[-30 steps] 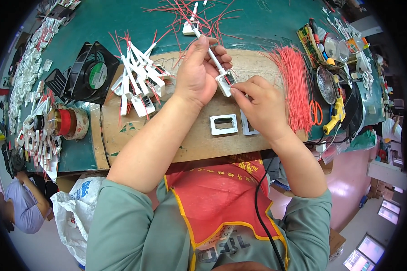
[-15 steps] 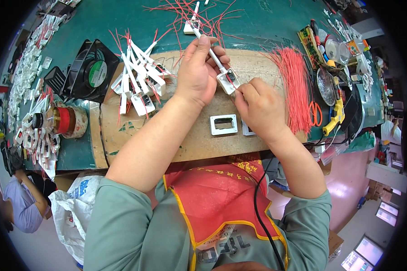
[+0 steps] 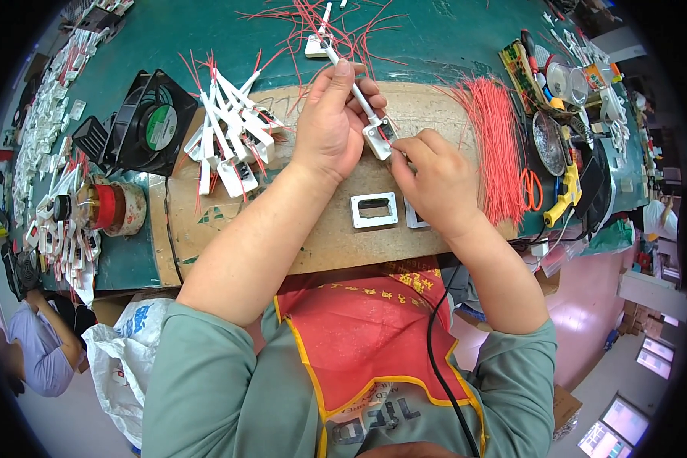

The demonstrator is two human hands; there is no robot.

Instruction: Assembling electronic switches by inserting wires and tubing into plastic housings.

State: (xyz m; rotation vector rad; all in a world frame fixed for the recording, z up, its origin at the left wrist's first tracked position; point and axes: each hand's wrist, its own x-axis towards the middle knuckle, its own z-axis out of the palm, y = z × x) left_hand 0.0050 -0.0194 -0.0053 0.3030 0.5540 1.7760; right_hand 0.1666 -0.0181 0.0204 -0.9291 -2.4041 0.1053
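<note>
My left hand is wrapped round a white tube that slants down to a small white plastic housing. A dark component and a bit of red wire show inside the housing's open face. My right hand is closed, thumb and forefinger pinched at the housing's right edge; what lies between the fingertips is hidden. Below the housing, a white rectangular frame with a dark opening lies on the brown board. A second white piece is partly covered by my right hand.
Similar white assemblies with red wires are piled left of my hands, beside a black fan and a jar. Rightward lie a bundle of red wires, orange-handled scissors and a yellow glue gun. Loose wires spread beyond.
The housing has tilted slightly and shifted a little left, with the right fingertips following it. Both hands keep their grip; the whole view has shifted slightly.
</note>
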